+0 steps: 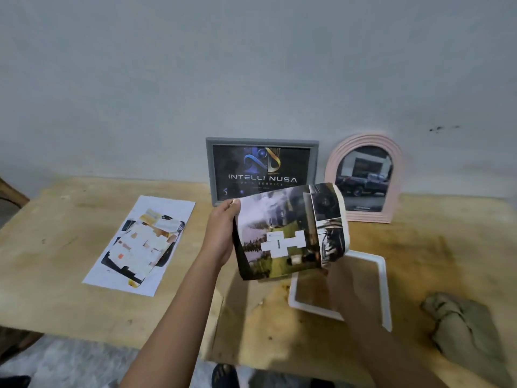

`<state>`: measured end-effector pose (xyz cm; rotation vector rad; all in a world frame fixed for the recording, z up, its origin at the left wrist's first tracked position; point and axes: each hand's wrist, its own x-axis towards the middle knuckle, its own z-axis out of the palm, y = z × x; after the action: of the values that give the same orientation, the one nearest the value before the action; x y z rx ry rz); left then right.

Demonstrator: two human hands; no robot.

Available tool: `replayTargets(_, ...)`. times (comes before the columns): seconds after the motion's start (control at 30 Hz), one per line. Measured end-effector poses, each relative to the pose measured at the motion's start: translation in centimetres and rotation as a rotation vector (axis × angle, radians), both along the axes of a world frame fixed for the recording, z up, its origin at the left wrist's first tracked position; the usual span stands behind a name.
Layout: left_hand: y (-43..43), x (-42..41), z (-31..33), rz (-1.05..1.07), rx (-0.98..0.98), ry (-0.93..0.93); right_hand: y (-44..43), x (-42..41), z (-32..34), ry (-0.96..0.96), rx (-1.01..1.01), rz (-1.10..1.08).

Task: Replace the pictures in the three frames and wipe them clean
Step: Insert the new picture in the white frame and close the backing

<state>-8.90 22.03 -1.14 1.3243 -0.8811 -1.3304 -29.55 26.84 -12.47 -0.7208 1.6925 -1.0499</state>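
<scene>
Left hand [221,236] pinching its edge and right hand [338,278] tucked beneath, grip hidden, a curled printed picture sheet [279,233] hangs mid-frame over the empty white rectangular frame [383,289] on the wooden surface [70,261], while the grey rectangular frame [209,169] and pink arched frame [398,175] behind look filled and the crumpled olive cloth [461,323] lower right suggests wiping remains.

We cannot see the right hand's [337,284] fingers: the print [279,233] hides them, along with the grey frame's [263,142] lower edge and the white frame's [383,289] far corner. The grey frame's small text is unreadable. The sheet's [140,245] images are blurred.
</scene>
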Motion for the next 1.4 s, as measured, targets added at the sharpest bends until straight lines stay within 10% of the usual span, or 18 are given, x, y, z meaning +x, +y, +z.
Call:
replayTargets(0.2,-1.3,-5.4,-4.5,-0.024,0.117,-0.108,0.5,-9.1,0.8,-0.511,-0.066,-0.205)
replayTargets(0.57,-1.0,-10.5,-10.7,-0.310,0.391,-0.333,3.7,-13.6,-1.2,0.243,0.143,0.112)
replayTargets(1.13,1.6,-12.3,-14.4,-0.332,-0.048,-0.824,4.2,-12.9,-3.6,0.713,0.139,0.192)
replayTargets(1.4,4.8,-12.6,-17.5,-0.726,-0.165,-1.375,4.4,-10.6,-4.5,0.995,0.057,0.713)
